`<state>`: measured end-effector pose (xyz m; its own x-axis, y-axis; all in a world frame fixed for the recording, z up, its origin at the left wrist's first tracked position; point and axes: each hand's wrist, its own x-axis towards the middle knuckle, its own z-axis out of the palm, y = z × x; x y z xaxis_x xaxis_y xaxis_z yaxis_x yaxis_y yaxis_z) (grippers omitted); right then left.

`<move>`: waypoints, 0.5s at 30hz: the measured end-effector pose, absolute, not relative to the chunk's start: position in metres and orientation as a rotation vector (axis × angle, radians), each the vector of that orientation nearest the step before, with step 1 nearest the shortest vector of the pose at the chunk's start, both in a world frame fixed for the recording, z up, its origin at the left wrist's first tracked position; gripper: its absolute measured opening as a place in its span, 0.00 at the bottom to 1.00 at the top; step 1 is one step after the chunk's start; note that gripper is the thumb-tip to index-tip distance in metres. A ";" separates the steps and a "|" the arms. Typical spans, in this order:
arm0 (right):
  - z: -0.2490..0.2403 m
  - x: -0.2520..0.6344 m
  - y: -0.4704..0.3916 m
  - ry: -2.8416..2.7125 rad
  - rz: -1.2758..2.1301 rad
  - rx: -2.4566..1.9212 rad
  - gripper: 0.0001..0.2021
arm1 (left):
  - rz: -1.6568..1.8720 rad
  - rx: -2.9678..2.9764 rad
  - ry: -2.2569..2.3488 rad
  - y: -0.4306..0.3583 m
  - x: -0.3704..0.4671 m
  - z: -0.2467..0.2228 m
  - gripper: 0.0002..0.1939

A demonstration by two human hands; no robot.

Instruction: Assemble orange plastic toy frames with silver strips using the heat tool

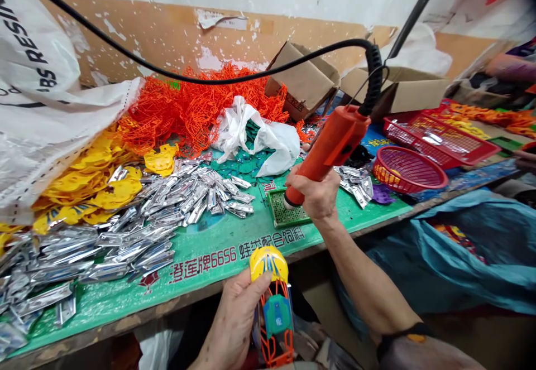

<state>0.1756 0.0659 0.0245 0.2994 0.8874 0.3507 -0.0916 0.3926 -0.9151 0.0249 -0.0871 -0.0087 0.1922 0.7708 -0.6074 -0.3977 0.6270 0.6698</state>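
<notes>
My right hand (320, 191) is wrapped round an orange electric screwdriver (330, 135), which hangs tilted from a black cable. Its lower end points into a small green tray (278, 219) with a perforated surface; whether the tip touches it is hidden. Near the table's front edge, my left hand (234, 314) grips a toy car (274, 308) with its thumb on the yellow nose. The toy also has an orange frame and a teal middle piece. Shiny silver plastic parts (201, 191) lie heaped on the table to the left of the tray.
Yellow parts (92, 180) and a tangle of orange frames (188, 107) fill the back left. A white bag (268, 141) with teal parts sits mid-table. Cardboard boxes (310, 80) and red baskets (410, 169) stand at right. A blue bag (481, 247) hangs below the edge.
</notes>
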 end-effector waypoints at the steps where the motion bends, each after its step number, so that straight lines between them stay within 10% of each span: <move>1: 0.025 0.175 0.065 -1.059 0.787 -0.950 0.07 | 0.851 0.415 1.100 -0.088 0.025 -0.008 0.19; 15: 0.050 0.190 0.044 -1.047 0.937 -0.742 0.11 | 0.859 0.425 1.098 -0.083 0.027 -0.018 0.18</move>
<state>0.1896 0.0440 0.0496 0.2037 0.9031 0.3781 -0.2765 0.4236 -0.8626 0.0267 -0.0834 -0.0177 0.1890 0.7805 -0.5960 -0.3906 0.6166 0.6836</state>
